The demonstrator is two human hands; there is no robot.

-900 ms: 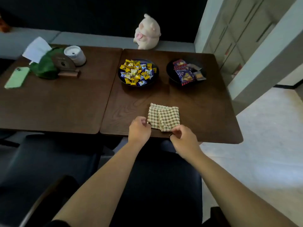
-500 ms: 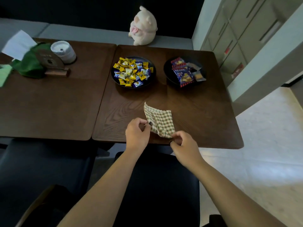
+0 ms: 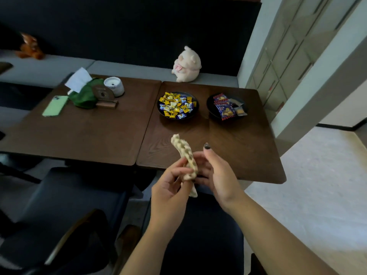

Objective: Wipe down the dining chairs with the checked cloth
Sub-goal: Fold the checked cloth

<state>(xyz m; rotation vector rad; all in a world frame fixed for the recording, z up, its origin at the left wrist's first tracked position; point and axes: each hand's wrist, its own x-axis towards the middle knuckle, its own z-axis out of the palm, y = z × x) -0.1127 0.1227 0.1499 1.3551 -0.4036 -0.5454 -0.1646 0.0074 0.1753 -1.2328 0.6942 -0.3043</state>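
Two dark brown wooden tables point(image 3: 89, 135) stood edge to edge, with two dark blue upholstered dining chairs point(image 3: 65, 205) drawn up at their near side, the right-hand chair directly beneath the person's arms. Neither chair had yet been wiped. On the right table sat a black round bowl of yellow and blue wrapped sweets point(image 3: 178, 106).

The left hand point(image 3: 168, 187) was raised over the near table edge, its fingers and thumb curled around the lower half of the small beige-and-olive checked cloth point(image 3: 185, 155). The cloth was lifted clear of the table, bunched into a loose roll that stood up out of the fist. The right hand point(image 3: 215, 175) lay just beside it, fingers relaxed and spread; whether they touched the cloth could not be told.

The cloth looked light, soft and limp, likely to sag or unroll unless gathered. It would probably handle best taken in a full-palm wad, leaving a flat face to press on the seat.
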